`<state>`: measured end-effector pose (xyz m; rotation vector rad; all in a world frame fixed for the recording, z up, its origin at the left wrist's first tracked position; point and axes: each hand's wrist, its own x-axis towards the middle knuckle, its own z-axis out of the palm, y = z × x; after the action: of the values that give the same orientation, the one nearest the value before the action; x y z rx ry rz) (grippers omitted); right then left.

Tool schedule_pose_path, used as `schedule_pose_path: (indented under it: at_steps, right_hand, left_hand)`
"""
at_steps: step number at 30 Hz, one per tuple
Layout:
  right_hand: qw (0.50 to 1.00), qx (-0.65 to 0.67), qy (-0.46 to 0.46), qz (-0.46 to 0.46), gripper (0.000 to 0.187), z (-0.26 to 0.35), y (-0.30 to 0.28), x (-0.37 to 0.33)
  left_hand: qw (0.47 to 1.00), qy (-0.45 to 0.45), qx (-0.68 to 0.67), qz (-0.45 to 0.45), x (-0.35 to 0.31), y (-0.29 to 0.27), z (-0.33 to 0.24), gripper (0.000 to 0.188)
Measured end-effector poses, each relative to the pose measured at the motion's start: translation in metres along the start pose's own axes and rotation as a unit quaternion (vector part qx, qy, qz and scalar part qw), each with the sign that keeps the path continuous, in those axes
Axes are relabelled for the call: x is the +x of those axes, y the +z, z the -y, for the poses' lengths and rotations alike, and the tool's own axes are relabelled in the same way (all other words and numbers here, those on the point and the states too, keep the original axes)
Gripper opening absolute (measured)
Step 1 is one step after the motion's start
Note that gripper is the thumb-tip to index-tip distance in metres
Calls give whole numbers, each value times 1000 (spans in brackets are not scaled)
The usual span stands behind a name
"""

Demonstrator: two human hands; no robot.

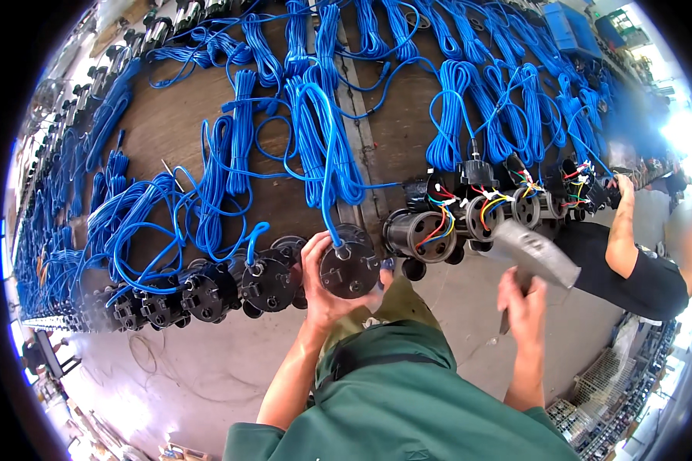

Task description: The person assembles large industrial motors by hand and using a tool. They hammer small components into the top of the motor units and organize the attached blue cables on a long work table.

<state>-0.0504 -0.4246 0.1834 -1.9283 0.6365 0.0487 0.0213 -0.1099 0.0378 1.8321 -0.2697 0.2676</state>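
Observation:
My left hand wraps round a black cylindrical housing at the table's near edge, its round end facing me. A blue cable comes out of a metal fitting in that end and loops up onto a coil. To the right, my right hand grips a hammer by its handle. The grey metal head is raised beside the housing, apart from it. Left of my left hand stands another black housing with a blue cable. On the right, an open black housing shows red, yellow and white wires.
Coils of blue cable cover much of the brown table. More black housings line its near edge. A co-worker's arm reaches to wired parts at the right. A blue bin stands at the far right.

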Motion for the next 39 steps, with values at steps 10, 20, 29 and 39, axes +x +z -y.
schedule_pose_path:
  at_steps: [10, 20, 29, 39]
  right_hand:
    - [943, -140, -201, 226, 22, 71, 89, -29]
    - [963, -153, -133, 181, 27, 68, 87, -15]
    - [932, -213, -241, 166, 28, 72, 90, -20]
    - [886, -143, -385, 216, 25, 131, 118, -37]
  left_hand:
    - [994, -38, -88, -43, -3, 6, 5, 102]
    - [996, -34, -70, -48, 2, 3, -6, 96]
    - [996, -39, -62, -44, 0, 1, -3, 92]
    - [996, -46, -64, -33, -4, -2, 1, 101]
